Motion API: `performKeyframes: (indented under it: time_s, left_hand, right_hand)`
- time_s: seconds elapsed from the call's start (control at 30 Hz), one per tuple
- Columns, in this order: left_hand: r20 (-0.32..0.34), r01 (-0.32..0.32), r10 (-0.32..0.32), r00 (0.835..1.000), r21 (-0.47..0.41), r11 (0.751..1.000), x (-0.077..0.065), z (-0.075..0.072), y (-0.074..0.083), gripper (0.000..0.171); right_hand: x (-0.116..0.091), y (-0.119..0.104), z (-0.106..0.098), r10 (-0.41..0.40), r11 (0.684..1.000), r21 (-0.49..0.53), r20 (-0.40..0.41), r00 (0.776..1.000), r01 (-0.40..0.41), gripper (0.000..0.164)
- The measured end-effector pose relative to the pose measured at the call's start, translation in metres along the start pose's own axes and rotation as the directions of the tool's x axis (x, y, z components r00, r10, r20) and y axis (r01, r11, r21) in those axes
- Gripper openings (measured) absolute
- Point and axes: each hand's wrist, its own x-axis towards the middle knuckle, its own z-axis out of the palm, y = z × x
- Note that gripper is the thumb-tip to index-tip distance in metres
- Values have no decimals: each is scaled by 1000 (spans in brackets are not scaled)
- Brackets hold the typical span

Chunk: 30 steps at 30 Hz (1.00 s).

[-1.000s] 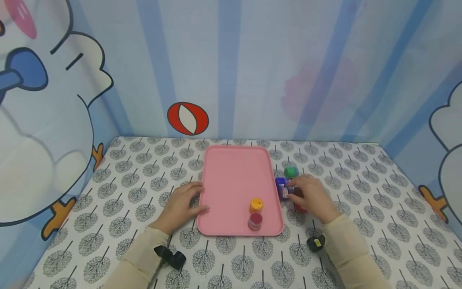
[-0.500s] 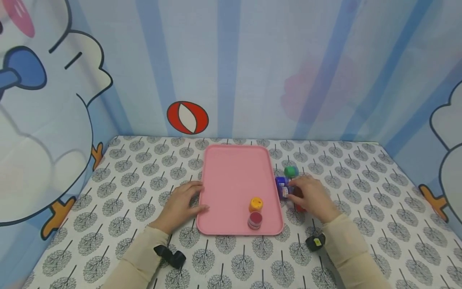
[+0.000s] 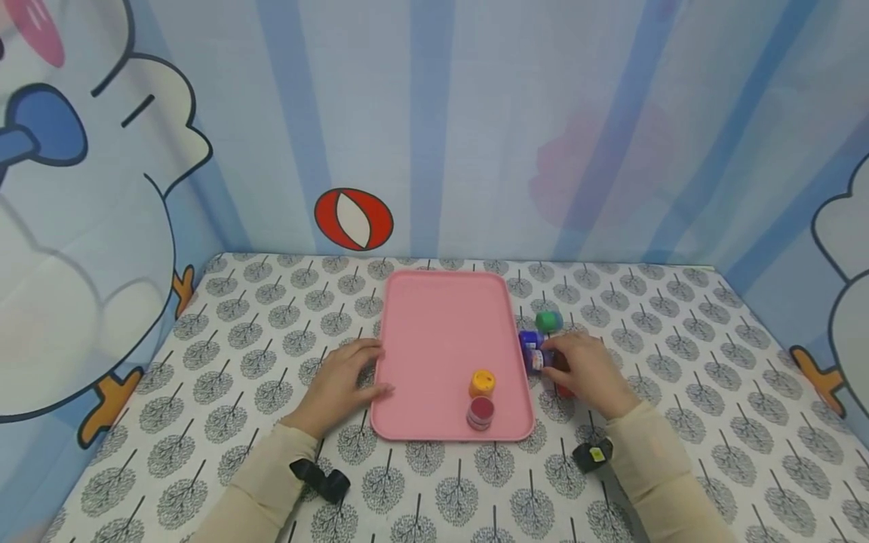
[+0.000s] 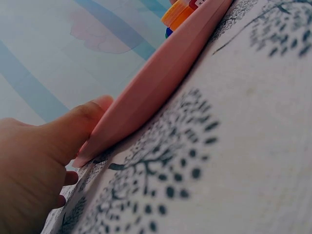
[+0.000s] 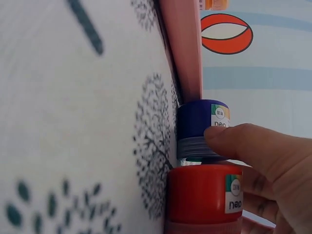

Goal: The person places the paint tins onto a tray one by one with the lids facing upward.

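Note:
My left hand (image 3: 339,386) holds the left rim of the pink tray (image 3: 434,332), its thumb (image 4: 97,109) over the edge. In the right wrist view, the thumb of my right hand (image 3: 582,373) presses a small jar with a blue lid (image 5: 197,119), which lies on its side against the tray. The other fingers are partly hidden behind a red-lidded jar (image 5: 204,192). Another blue-lidded jar (image 3: 530,338) lies just beyond. Inside the tray's near right corner stand a yellow-orange jar (image 3: 483,383) and a jar with a dark red lid (image 3: 480,412), side by side.
A green-lidded jar (image 3: 548,321) lies on its side behind the right hand. Tree-patterned cloth (image 3: 271,339) covers the table. Behind it hangs a pale blue striped curtain (image 3: 489,151) with cartoon prints.
Both hands stay in nearly the same place. The jars and the tray show no clear movement; the head view has shifted very slightly.

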Motion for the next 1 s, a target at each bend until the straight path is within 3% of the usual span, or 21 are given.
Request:
performKeyframes:
  time_s: [0.33, 0.67, 1.0]
  left_hand:
    - [9, 3, -3, 1000, -6, 1000, -1, 0, 2, 60]
    - [13, 6, -6, 1000, 1, 1000, -1, 0, 2, 62]
    - [6, -3, 3, 1000, -12, 1000, 0, 0, -1, 61]
  right_hand:
    - [-2, -1, 1, -13, 1000, 0, -1, 1000, 13, 37]
    - [-4, -1, 0, -78, 997, -22, -73, 994, 77, 36]
    - [-2, -5, -5, -86, 996, -12, -96, 992, 85, 37]
